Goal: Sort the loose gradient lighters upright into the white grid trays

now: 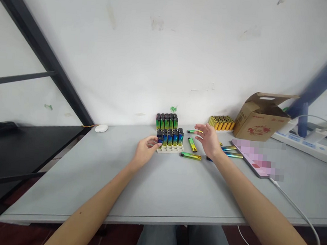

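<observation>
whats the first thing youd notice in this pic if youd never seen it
The eye goes first to the block of rainbow-sheened lighters standing upright in a cream holder at the middle of the grey table. The left hand is at the holder's front corner, holding one lighter, while the open right hand hovers over loose lighters. Further right sits a brown cardboard box.

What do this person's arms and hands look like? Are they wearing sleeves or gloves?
The left hand and right hand wear no gloves. The left forearm and right forearm are bare, with no sleeves. The left forearm has a small dark spot.
</observation>
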Motion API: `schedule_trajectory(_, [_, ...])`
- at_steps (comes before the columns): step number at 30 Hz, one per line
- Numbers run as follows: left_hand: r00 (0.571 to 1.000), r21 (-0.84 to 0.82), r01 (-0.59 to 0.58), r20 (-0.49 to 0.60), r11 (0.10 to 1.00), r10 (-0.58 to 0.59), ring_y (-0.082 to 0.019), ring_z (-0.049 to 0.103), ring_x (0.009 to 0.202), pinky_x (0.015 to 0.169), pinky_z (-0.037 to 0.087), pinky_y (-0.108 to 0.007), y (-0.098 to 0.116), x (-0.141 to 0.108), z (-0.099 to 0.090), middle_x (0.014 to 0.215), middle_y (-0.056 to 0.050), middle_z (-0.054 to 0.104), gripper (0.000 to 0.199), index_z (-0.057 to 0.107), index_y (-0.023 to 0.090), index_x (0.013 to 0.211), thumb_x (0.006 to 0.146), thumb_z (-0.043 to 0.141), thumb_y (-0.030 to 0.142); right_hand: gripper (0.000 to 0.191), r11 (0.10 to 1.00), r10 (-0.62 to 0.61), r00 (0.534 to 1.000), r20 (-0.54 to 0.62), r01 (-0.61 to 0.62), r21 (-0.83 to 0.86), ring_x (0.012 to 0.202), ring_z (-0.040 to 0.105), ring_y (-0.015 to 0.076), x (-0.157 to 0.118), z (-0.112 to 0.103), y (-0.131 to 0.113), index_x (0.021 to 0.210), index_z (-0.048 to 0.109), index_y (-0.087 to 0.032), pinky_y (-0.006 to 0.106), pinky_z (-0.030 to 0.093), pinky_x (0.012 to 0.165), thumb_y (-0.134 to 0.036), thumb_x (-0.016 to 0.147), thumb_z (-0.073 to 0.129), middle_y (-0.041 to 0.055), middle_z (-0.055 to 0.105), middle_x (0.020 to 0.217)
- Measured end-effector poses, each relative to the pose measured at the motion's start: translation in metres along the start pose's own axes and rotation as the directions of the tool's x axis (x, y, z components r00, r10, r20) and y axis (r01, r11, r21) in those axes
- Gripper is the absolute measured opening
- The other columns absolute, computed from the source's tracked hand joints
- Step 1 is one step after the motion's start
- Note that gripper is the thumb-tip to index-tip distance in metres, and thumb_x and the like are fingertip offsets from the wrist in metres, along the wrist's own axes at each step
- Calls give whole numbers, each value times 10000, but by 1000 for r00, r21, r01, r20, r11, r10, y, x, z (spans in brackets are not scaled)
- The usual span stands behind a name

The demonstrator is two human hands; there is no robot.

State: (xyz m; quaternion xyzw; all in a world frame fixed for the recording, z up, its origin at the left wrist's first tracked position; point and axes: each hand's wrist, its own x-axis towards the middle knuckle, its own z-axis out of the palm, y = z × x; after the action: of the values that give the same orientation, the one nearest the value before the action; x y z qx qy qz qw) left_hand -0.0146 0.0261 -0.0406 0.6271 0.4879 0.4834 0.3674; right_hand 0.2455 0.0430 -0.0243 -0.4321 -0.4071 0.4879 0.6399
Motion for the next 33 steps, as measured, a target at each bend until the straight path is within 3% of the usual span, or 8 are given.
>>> schedule_trajectory(4, [999,65,-35,-37,997,38,-138,591,702,642,457,-255,-4,2,0,784,-30,648,250,631,169,845,697,698,359,332,913,-147,987,-65,110,-394,837,611,202,-3,0,2,872,633,-202,319,462,729,-462,813,434,67,651,1031])
schedule_trajectory(7, [997,109,-22,-70,994,29,-139,594,701,647,460,-263,-7,3,0,802,-39,650,266,620,165,861,694,700,357,296,535,-317,948,43,216,-817,890,595,231,-8,-1,7,908,648,-191,364,433,810,-402,828,456,89,646,1030])
schedule_trajectory(9, [996,121,-5,-89,993,15,-133,592,688,648,460,-265,-8,3,0,820,-36,642,305,604,167,907,685,708,347,287,305,-309,941,135,233,-923,981,575,254,-11,-2,10,964,650,-192,376,419,853,-366,834,463,99,635,1080])
schedule_trajectory(12, [990,120,-1,-138,993,18,-129,593,690,651,460,-268,-7,2,-1,876,-34,624,391,576,179,988,668,725,345,311,142,-234,958,166,203,-969,1076,544,278,-9,-7,12,1040,640,-196,381,411,883,-357,837,469,102,615,1158])
schedule_trajectory(17, [937,256,-161,-265,953,229,-172,576,825,751,461,-315,5,-8,1,1012,-60,597,407,547,214,1080,714,691,318,358,22,-117,989,88,91,-996,1051,559,293,-2,-20,5,1144,601,-191,395,432,846,-311,836,464,121,601,1179])
schedule_trajectory(21, [873,374,-335,-222,865,434,-202,558,920,872,431,-339,16,-21,10,998,-69,590,237,575,220,1025,788,582,227,384,-81,-52,996,74,70,-994,1132,507,328,-7,-18,3,1194,567,-174,462,419,887,-265,839,452,156,547,1252])
schedule_trajectory(27, [906,273,-394,-44,878,421,-165,532,712,744,431,-293,18,-29,18,818,-33,605,100,615,231,839,795,532,195,534,-146,-42,996,-73,-78,-986,1340,184,490,-20,-3,8,1306,460,-138,740,240,913,-463,890,380,215,400,1368])
schedule_trajectory(33, [928,240,-350,-42,905,370,-141,492,638,690,407,-275,18,-29,16,824,-24,608,83,627,232,813,777,553,223,458,-89,7,1000,21,22,-996,1243,370,438,-26,4,10,1261,471,-152,676,332,900,-418,921,317,217,396,1357])
